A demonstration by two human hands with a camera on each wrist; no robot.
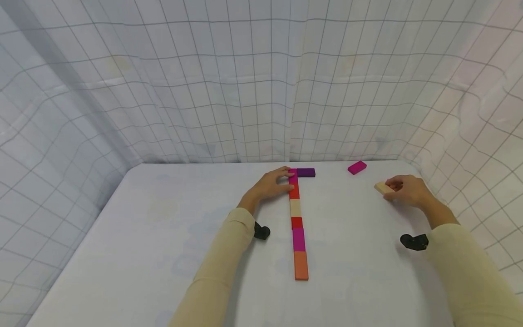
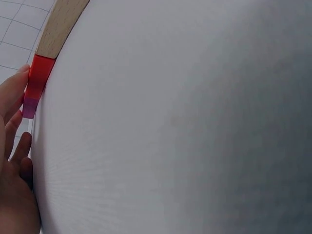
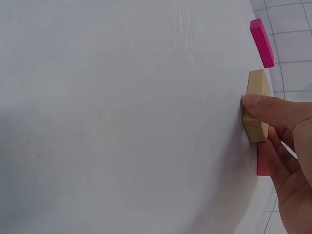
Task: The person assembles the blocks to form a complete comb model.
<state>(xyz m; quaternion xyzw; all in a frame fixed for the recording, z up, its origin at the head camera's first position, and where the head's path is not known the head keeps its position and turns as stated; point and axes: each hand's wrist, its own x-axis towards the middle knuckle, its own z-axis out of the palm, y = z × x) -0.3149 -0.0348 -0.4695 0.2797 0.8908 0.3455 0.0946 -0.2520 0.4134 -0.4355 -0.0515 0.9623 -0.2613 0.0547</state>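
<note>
My right hand (image 1: 410, 190) pinches a plain wooden block (image 3: 257, 109) at the right of the table. In the right wrist view a pinkish-red block (image 3: 263, 161) shows partly behind its fingers. My left hand (image 1: 269, 182) rests beside the far end of a line of flat blocks. Its fingertips touch the magenta block (image 1: 293, 172) and the thumb touches the orange-red block (image 1: 294, 193). Nearer in the line come a plain wooden block (image 1: 295, 208), a red block (image 1: 297, 222), a magenta block (image 1: 299, 239) and an orange block (image 1: 301, 265).
A purple block (image 1: 306, 172) lies crosswise against the right side of the line's far end. A loose magenta block (image 1: 357, 167) sits near the table's back edge. White gridded curtains (image 1: 253, 91) enclose the white table (image 1: 163, 245) at the back and sides.
</note>
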